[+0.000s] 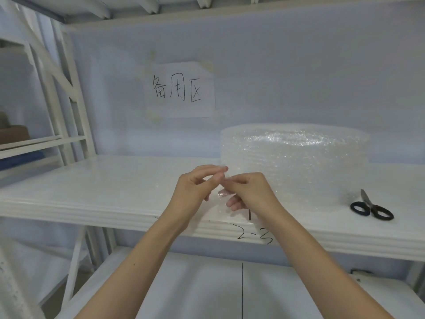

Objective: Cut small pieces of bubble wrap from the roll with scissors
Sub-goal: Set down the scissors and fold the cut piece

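I see left hand (197, 186) and right hand (249, 192) fingers curled, pinching loose bubble wrap edge (224, 180) beside roll (294, 162); scissors (371, 208) lie untouched right of roll.

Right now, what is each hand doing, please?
Left hand: pinches the bubble wrap's loose edge.
Right hand: pinches the same edge.
Scissors: unheld, on the shelf.

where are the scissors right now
In the head view, the scissors lie flat on the white shelf at the far right, beside the bubble wrap roll, untouched by either hand.
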Demonstrator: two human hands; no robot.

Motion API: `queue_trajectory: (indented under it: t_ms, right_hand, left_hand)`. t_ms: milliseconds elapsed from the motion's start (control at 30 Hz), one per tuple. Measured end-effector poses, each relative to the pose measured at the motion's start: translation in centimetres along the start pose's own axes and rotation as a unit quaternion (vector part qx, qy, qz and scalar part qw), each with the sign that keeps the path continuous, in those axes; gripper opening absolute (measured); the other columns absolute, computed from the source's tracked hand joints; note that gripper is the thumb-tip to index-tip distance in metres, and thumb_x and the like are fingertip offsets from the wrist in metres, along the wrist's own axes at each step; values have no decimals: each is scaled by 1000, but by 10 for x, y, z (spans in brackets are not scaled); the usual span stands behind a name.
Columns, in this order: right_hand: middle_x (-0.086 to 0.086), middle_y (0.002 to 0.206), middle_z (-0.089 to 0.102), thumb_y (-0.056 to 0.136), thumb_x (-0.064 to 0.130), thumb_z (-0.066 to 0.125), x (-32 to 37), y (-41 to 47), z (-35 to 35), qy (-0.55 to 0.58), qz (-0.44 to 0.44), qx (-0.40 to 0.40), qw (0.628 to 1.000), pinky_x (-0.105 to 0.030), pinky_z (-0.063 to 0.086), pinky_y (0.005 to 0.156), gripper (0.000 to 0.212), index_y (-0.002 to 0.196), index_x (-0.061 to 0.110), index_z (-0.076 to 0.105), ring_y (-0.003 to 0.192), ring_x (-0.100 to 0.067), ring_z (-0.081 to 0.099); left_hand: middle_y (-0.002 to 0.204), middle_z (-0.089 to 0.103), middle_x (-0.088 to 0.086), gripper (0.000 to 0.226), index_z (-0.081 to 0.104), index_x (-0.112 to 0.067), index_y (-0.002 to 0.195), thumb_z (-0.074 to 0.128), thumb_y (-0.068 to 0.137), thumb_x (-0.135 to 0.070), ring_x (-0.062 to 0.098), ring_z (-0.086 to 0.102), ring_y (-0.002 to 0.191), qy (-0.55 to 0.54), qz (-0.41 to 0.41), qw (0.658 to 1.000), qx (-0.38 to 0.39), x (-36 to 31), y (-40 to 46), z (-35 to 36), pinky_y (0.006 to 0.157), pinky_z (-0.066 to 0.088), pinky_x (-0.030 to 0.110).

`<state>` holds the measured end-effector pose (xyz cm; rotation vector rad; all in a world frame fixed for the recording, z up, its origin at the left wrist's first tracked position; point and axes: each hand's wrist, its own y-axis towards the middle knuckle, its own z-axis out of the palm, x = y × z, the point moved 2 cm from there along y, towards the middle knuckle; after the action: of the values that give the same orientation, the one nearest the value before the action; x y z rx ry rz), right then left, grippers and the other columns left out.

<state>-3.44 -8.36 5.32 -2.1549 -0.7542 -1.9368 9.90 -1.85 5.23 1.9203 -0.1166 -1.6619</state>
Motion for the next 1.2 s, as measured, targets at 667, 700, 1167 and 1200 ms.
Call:
queue_trajectory:
  t_ms: [667,700,1167,1200]
  right_hand:
    - [-17,80,61,85,-8,59,-9,19,14,279,44,23,959,-24,59,68,17,96,-4,71,67,-20,60]
    - [-17,79,61,84,-6,60,-8,19,15,286,44,19,957,-25,59,69,15,94,-6,71,68,-21,60]
    - [1,85,72,82,12,72,-6,22,12,77,-50,-45,995,-28,55,83,20,98,23,73,79,-9,66]
    - [2,85,73,82,13,72,-5,22,11,65,-59,-49,995,-28,53,84,19,96,26,73,80,-7,66]
  left_hand:
    - [86,73,-15,20,79,-26,97,68,90,-11,11,53,66,55,-12,998,9,23,-2,-22,67,47,19]
    - [83,73,-16,20,79,-27,96,68,90,-11,11,53,66,55,-16,998,7,23,-2,-22,68,47,20]
    - [96,74,-1,19,77,-21,102,65,92,-12,9,60,71,31,-37,999,14,23,-1,-27,72,51,27]
    - [101,74,3,18,77,-21,102,63,93,-15,11,59,72,26,-38,999,20,23,-1,-27,72,50,28]
